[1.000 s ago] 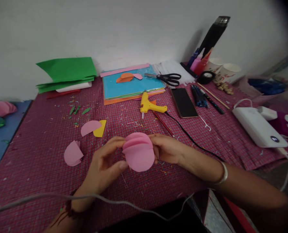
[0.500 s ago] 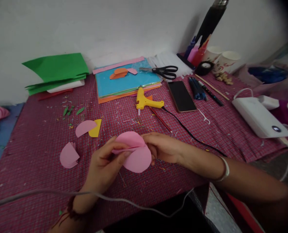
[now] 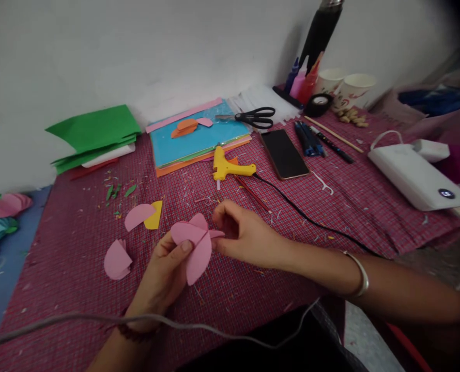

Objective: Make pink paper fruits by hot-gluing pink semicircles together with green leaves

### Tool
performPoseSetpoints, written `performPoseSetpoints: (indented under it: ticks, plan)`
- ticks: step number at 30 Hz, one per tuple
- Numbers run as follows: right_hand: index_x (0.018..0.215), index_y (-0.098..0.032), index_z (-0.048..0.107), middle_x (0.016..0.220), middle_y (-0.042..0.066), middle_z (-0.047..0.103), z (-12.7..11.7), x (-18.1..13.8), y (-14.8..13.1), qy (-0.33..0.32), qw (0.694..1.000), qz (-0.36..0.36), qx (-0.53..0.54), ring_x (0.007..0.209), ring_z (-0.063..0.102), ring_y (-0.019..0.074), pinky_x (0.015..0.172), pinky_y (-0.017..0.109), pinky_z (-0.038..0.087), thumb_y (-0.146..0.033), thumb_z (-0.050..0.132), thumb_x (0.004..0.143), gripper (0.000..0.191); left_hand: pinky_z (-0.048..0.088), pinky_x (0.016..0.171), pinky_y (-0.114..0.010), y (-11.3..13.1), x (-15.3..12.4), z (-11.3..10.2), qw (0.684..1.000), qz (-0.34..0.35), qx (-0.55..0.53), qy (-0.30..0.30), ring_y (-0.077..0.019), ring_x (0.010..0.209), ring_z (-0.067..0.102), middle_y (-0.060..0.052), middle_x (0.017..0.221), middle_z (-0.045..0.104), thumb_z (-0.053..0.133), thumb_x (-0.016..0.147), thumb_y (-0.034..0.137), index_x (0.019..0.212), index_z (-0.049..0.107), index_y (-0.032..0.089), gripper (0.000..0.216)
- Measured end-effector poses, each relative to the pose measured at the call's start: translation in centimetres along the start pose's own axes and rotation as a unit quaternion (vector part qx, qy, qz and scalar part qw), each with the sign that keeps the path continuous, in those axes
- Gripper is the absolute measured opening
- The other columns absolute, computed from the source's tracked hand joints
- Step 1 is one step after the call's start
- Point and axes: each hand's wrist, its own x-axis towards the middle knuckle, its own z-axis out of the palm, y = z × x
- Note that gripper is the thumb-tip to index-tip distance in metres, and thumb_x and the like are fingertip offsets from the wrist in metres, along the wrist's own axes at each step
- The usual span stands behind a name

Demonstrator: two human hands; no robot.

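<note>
My left hand [image 3: 164,268] is closed on a bundle of folded pink paper discs [image 3: 195,245], thumb pressed on top, holding it a little above the red checked cloth [image 3: 59,243]. My right hand [image 3: 245,235] pinches the bundle's right edge with curled fingers; a silver bangle is on that wrist. More folded pink discs [image 3: 116,260] lie to the left. A pink half disc [image 3: 137,216] overlaps a yellow piece [image 3: 153,216] beyond them.
A yellow glue gun [image 3: 226,166] with a black cord, a red pencil [image 3: 251,192], a phone [image 3: 284,153], scissors [image 3: 255,117], pens and coloured paper stacks [image 3: 197,137] lie further back. Green sheets [image 3: 94,132] sit at back left, a white power bank [image 3: 418,175] at right. A grey cable [image 3: 78,320] crosses near me.
The pink bundle has turned from flat-on to edge-on and shifted left. My right hand moved from gripping its side to pinching its edge. The view tilted slightly.
</note>
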Motion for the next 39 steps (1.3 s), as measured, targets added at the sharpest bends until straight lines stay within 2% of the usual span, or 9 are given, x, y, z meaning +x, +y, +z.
performPoseSetpoints:
  ticks: [5, 9, 12, 17, 21, 24, 27, 33, 39]
  plan:
    - [0.06, -0.019, 0.04, 0.059, -0.007, 0.037, 0.1, 0.0, 0.5, -0.064, 0.997, -0.032, -0.025, 0.056, 0.038, 0.0084, 0.052, 0.024, 0.027, -0.027, 0.058, 0.082, 0.029, 0.052, 0.067, -0.027, -1.0, 0.0, -0.4, 0.986, 0.073, 0.151, -0.005, -0.0163, 0.071, 0.063, 0.0, 0.077, 0.07, 0.078, 0.067, 0.029, 0.086, 0.073, 0.021, 0.021]
    - [0.059, -0.019, 0.038, 0.057, -0.007, 0.036, 0.4, 0.0, 0.8, -0.066, 0.998, 0.0, -0.022, 0.053, 0.037, 0.0079, 0.049, 0.024, 0.025, -0.027, 0.056, 0.082, 0.03, 0.046, 0.061, -0.025, -0.4, -0.6, -0.8, 0.928, 0.158, 0.336, -0.023, -0.0152, 0.067, 0.057, 0.0, 0.074, 0.063, 0.069, 0.078, 0.031, 0.087, 0.073, 0.02, 0.015]
    - [0.06, -0.019, 0.039, 0.057, -0.007, 0.037, 0.4, 0.0, 0.9, -0.059, 0.998, -0.001, -0.028, 0.054, 0.038, 0.0082, 0.05, 0.023, 0.025, -0.027, 0.056, 0.082, 0.029, 0.047, 0.066, -0.028, 0.3, -0.9, -0.9, 0.889, 0.23, 0.393, -0.041, -0.0181, 0.074, 0.058, -0.004, 0.079, 0.064, 0.05, 0.09, 0.043, 0.086, 0.072, 0.019, 0.033]
    - [0.06, -0.019, 0.041, 0.059, -0.006, 0.038, 0.0, 0.0, 0.7, -0.042, 0.997, -0.035, -0.052, 0.056, 0.038, 0.0087, 0.052, 0.024, 0.028, -0.025, 0.059, 0.081, 0.029, 0.046, 0.063, -0.026, 0.3, -0.7, -0.7, 0.862, 0.276, 0.424, -0.037, -0.015, 0.071, 0.057, 0.0, 0.075, 0.059, 0.068, 0.08, 0.03, 0.074, 0.068, 0.019, 0.012]
    - [0.08, -0.018, 0.055, 0.07, -0.004, 0.05, 0.0, 0.0, 0.5, -0.051, 0.995, -0.016, 0.086, 0.064, 0.046, 0.0104, 0.057, 0.025, 0.037, -0.023, 0.061, 0.079, 0.008, 0.046, 0.066, -0.026, 0.1, -0.9, -1.0, 0.856, 0.327, 0.4, 0.025, -0.0135, 0.074, 0.057, 0.001, 0.078, 0.06, 0.067, 0.081, 0.018, 0.076, 0.068, 0.021, 0.005]
    - [0.098, -0.019, 0.054, 0.085, -0.001, 0.057, -0.1, 0.0, 0.5, -0.07, 0.97, -0.017, 0.234, 0.073, 0.054, 0.0114, 0.065, 0.027, 0.045, -0.02, 0.063, 0.076, 0.024, 0.048, 0.077, -0.027, 0.1, -0.9, -1.2, 0.853, 0.357, 0.378, 0.04, -0.0138, 0.086, 0.06, 0.002, 0.092, 0.065, 0.065, 0.082, 0.015, 0.088, 0.07, 0.026, 0.014]
    - [0.108, -0.019, 0.053, 0.093, 0.002, 0.061, -0.4, 0.0, 0.6, -0.082, 0.954, -0.037, 0.287, 0.083, 0.06, 0.0126, 0.076, 0.03, 0.05, -0.017, 0.057, 0.08, 0.027, 0.047, 0.089, -0.03, 0.1, -0.5, -1.4, 0.844, 0.367, 0.388, 0.032, -0.015, 0.1, 0.06, 0.001, 0.105, 0.066, 0.06, 0.085, 0.013, 0.1, 0.069, 0.029, 0.024]
    - [0.098, -0.02, 0.061, 0.092, 0.003, 0.064, -0.4, 0.1, 0.9, 0.001, 0.99, -0.084, 0.11, 0.086, 0.063, 0.0133, 0.078, 0.031, 0.05, -0.006, 0.051, 0.079, 0.025, 0.047, 0.091, -0.037, 0.1, 0.1, -1.4, 0.812, 0.365, 0.455, -0.002, -0.0183, 0.102, 0.059, -0.003, 0.11, 0.063, 0.062, 0.081, 0.012, 0.09, 0.065, 0.023, 0.015]
    - [0.084, -0.019, 0.064, 0.082, 0.003, 0.064, -0.5, 0.1, 0.9, 0.023, 0.981, -0.192, -0.029, 0.08, 0.06, 0.0141, 0.072, 0.031, 0.049, -0.008, 0.055, 0.083, 0.014, 0.045, 0.093, -0.042, 0.0, 0.4, -1.3, 0.8, 0.384, 0.461, 0.03, -0.0208, 0.106, 0.057, -0.005, 0.113, 0.061, 0.062, 0.075, 0.007, 0.082, 0.06, 0.021, 0.016]
